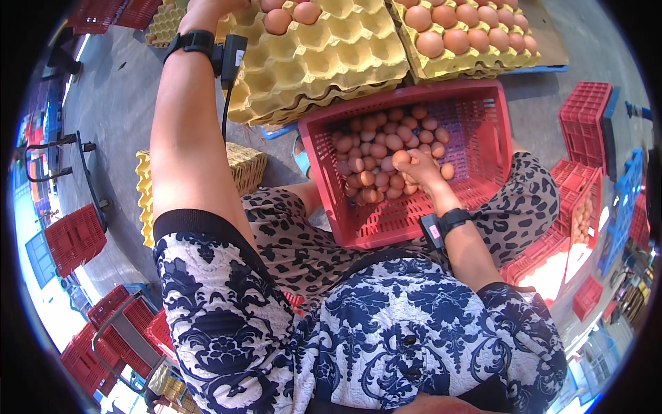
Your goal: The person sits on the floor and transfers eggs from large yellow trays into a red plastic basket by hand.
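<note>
My right hand (423, 169) reaches into a red plastic crate (486, 171) standing between my knees. Its fingers curl round a brown egg (401, 157), above many loose brown eggs (378, 150) heaped toward the crate's left side. At the top edge of the picture, my left hand (220, 6) is partly cut off, so its fingers cannot be made out. It is by the far left corner of a yellow pulp egg tray (331, 52), where a few eggs (278, 21) sit in the far cups and the nearer cups hold none.
Right of that tray, another tray stack (439, 62) carries rows of eggs. Stacked trays (248, 165) stand on the floor at my left. Red crates (584, 121) line the right side, and a trolley (90, 171) and more crates (75, 240) are at the left.
</note>
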Demonstrator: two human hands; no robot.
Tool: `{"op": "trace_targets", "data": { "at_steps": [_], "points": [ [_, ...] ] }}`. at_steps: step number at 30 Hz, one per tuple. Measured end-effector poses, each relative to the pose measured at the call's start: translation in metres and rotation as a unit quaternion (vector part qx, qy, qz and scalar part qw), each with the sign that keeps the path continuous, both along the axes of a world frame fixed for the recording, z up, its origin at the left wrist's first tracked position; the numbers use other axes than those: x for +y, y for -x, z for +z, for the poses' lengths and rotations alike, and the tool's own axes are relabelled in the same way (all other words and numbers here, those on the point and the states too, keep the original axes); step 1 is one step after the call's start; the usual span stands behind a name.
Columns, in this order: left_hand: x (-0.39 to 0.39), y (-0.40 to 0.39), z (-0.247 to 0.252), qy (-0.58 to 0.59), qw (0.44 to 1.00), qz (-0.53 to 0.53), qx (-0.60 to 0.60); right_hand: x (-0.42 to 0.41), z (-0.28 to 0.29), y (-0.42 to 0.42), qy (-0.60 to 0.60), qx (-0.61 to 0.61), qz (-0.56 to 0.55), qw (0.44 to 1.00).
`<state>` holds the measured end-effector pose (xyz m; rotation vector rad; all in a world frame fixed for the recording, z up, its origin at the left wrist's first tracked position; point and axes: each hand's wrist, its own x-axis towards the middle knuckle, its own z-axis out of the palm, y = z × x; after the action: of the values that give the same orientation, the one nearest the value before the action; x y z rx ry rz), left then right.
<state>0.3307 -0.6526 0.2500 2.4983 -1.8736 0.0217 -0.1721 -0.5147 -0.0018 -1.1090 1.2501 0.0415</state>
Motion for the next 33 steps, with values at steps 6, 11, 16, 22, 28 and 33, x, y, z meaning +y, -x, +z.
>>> {"op": "trace_targets", "data": {
  "at_steps": [6,11,16,22,28,33],
  "points": [
    [0.074,0.089,0.047,0.067,0.911,-0.148,0.38,-0.044,0.012,0.002,0.38,0.001,0.344,0.859],
    [0.157,0.214,-0.02,-0.171,0.862,-0.29,0.38,-0.138,0.245,-0.115,0.296,-0.254,0.196,0.9],
    [0.169,0.302,-0.136,-0.387,0.856,-0.171,0.298,-0.187,0.232,-0.253,0.646,-0.118,0.379,0.652],
    [0.173,0.317,-0.181,-0.438,0.842,-0.11,0.294,-0.195,0.236,-0.273,0.603,-0.009,0.472,0.643],
    [0.121,0.265,-0.063,-0.241,0.853,-0.277,0.37,-0.25,0.257,-0.272,0.165,-0.384,0.125,0.9],
    [0.085,0.149,0.017,0.044,0.986,-0.125,0.101,-0.248,0.227,-0.307,0.594,-0.051,0.442,0.67]
  ]
}}
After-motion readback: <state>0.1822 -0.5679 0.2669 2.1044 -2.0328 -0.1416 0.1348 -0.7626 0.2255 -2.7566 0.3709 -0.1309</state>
